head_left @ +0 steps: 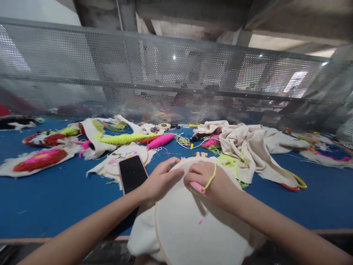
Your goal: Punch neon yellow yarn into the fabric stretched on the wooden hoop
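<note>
A wooden embroidery hoop [158, 228] with cream cloth stretched in it leans against the near edge of the blue table [60, 206]. My left hand [160, 178] curls over the hoop's top left rim and grips it. My right hand [211, 180] is closed on a pink punch needle [197, 187], pressed to the cloth near the top of the hoop. Yellow-green yarn [212, 176] runs from the needle over my fingers toward a loose tangle at the right.
A black phone [132, 173] lies just left of the hoop on another hooped cloth. Yarn skeins [125, 138], finished tufted pieces [40, 159] and a crumpled cream cloth [248, 141] cover the far table. A perforated metal screen [176, 77] stands behind.
</note>
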Available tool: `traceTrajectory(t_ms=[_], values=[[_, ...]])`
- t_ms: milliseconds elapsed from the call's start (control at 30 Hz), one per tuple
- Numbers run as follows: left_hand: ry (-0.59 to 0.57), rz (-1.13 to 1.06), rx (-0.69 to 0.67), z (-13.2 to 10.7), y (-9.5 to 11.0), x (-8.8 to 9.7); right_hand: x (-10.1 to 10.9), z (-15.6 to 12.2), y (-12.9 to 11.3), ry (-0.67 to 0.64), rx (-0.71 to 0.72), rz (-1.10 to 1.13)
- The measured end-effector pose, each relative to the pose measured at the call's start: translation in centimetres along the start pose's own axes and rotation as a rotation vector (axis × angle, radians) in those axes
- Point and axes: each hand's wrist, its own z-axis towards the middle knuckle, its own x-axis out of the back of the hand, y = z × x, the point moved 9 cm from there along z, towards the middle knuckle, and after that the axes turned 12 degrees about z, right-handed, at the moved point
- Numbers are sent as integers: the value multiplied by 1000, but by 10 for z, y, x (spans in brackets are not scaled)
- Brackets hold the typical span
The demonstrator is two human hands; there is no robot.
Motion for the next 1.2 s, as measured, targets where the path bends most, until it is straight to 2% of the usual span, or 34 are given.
traceTrajectory(t_ms=[67,133,233,333,433,500,567,667,800,867,933,1067,1133,1200], values=[[-10,-42,18,-2,-1,-2,1,-3,4,30,-34,37],[-7,-68,19,0,-3,-1,3,0,10,7,-53,120],[13,-88,24,11,-15,3,-1,12,27,-164,-103,327],[59,-66,45,25,-32,13,-13,27,54,-345,-234,521],[121,239,38,32,-39,28,-24,41,76,-398,-278,593],[175,538,-36,33,-31,37,-36,45,88,-430,-297,559],[214,709,-149,33,-18,38,-46,44,97,-442,-322,536],[177,613,-219,36,-11,28,-54,44,99,-413,-305,482],[144,145,-101,48,-25,15,-51,49,97,-349,-271,97],[135,16,-80,52,-30,11,-50,51,94,-324,-289,11],[153,78,-96,52,-28,13,-45,50,91,-310,-294,-38],[279,345,-149,45,-17,26,-26,39,92,-302,-315,-79],[221,327,-183,42,-14,23,-5,32,96,-172,-297,-33],[124,295,-197,39,-14,15,26,24,103,118,-264,-42]])
